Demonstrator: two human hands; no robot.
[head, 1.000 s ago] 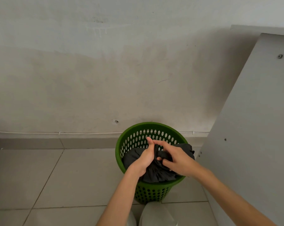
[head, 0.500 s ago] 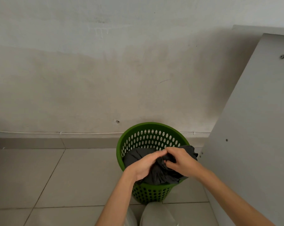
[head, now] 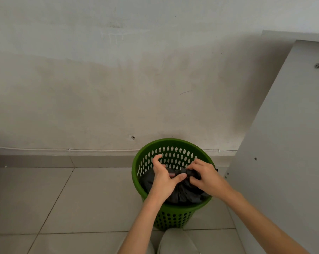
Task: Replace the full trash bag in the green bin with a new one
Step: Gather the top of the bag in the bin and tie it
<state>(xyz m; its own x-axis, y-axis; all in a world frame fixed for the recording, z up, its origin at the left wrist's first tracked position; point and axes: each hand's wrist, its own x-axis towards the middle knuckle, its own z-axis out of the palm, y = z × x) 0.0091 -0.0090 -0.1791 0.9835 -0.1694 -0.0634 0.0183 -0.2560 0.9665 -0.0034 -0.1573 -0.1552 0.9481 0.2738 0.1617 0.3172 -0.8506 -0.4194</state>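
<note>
A round green perforated bin (head: 170, 144) stands on the tiled floor against the wall. Inside it sits a full dark grey trash bag (head: 182, 194), its top bunched into a twisted neck just above the bin's middle. My left hand (head: 163, 178) pinches the left side of that neck between thumb and fingers, with the index finger raised. My right hand (head: 205, 178) grips the right side of the neck. Both hands are over the bin opening and nearly touch each other. No new bag is in view.
A pale grey wall (head: 118, 88) rises right behind the bin, with a thin white cable (head: 68, 149) along its base. A tall light grey panel (head: 287, 143) leans close on the bin's right. Grey floor tiles (head: 63, 198) spread to the left. My knees (head: 173, 242) are just below the bin.
My hands have shifted apart along the bag's gathered top: the left hand opened its fingers and re-gripped, the right hand moved right. The bag top looks more tightly bunched.
</note>
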